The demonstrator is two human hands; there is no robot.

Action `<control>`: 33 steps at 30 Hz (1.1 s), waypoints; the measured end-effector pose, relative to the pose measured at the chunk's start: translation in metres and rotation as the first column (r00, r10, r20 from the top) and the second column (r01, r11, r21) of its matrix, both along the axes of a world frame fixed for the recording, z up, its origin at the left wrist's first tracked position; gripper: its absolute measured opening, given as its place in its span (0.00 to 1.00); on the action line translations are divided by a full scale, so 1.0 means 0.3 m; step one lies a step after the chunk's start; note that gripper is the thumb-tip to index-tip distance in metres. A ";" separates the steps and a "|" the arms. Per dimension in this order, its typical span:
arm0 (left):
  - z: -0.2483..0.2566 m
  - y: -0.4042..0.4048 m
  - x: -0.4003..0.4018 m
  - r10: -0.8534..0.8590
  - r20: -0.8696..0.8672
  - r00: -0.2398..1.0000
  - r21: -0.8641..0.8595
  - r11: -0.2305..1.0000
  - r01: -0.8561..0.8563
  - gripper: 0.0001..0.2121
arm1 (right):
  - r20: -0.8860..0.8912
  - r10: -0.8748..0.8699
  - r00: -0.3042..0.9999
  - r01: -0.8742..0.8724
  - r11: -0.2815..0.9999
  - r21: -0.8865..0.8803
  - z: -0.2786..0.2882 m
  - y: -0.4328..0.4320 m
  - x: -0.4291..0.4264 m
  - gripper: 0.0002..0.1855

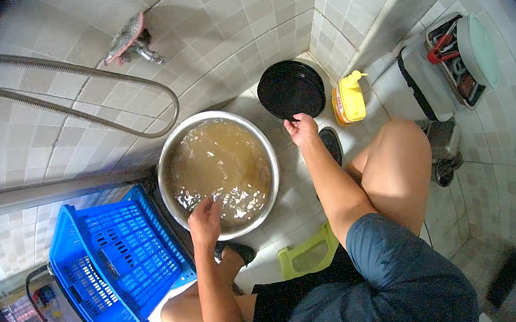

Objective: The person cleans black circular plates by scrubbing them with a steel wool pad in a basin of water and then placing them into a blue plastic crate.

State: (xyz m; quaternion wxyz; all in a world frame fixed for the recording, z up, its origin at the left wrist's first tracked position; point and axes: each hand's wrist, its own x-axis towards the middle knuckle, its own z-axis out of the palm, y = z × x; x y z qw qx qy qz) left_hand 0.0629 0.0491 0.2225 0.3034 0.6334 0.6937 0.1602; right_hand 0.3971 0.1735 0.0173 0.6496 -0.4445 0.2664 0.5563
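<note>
A large round metal basin (219, 161) of cloudy brownish water stands on the tiled floor, its surface rippled. My left hand (205, 220) is over the basin's near edge, its fingertips at the water; whether it holds anything under them is hidden. My right hand (301, 129) is at the near rim of a round black plastic basin (292, 90), palm partly up with the fingers slightly bent and nothing seen in it. To the right of the black basin stands a yellow pump bottle (349, 100).
A blue slotted plastic basket (125, 259) is at the left. Above it hang a metal shower hose (107, 73) and a wall tap (148, 53). A green plastic stool (309, 253) lies beneath me. At the right, an open container (456, 62) holds red-handled tools.
</note>
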 end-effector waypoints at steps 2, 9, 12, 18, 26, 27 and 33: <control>-0.013 0.011 0.009 0.041 0.017 0.999 -0.106 0.994 -0.038 0.13 | 0.018 -0.010 1.000 0.010 1.000 0.003 -0.020 0.006 0.031 0.06; -0.075 0.032 -0.017 0.015 0.021 1.000 -0.125 0.992 -0.012 0.13 | 0.115 0.152 0.982 -0.149 0.988 -0.039 -0.040 0.040 0.067 0.09; -0.095 0.035 -0.013 0.041 0.035 0.999 -0.142 0.989 -0.035 0.13 | 0.134 0.404 0.905 -0.385 0.911 -0.148 -0.027 0.043 0.065 0.10; -0.120 0.023 -0.002 0.043 0.054 0.998 -0.140 0.990 -0.035 0.14 | 0.197 0.575 0.794 -0.550 0.817 -0.172 0.024 0.029 0.040 0.17; -0.194 -0.036 -0.018 -0.053 0.115 0.992 -0.232 0.970 0.079 0.16 | 0.685 0.656 0.317 -0.589 0.702 -0.399 0.103 0.012 -0.221 0.17; -0.207 -0.036 -0.014 -0.016 0.073 0.997 -0.301 0.953 0.037 0.17 | 0.748 0.639 0.182 -0.621 0.664 -0.416 0.107 0.005 -0.264 0.16; -0.417 -0.018 -0.190 0.179 0.141 0.974 -0.325 0.937 -0.126 0.16 | 0.788 0.457 -0.412 -0.733 0.348 -0.585 0.102 -0.092 -0.515 0.14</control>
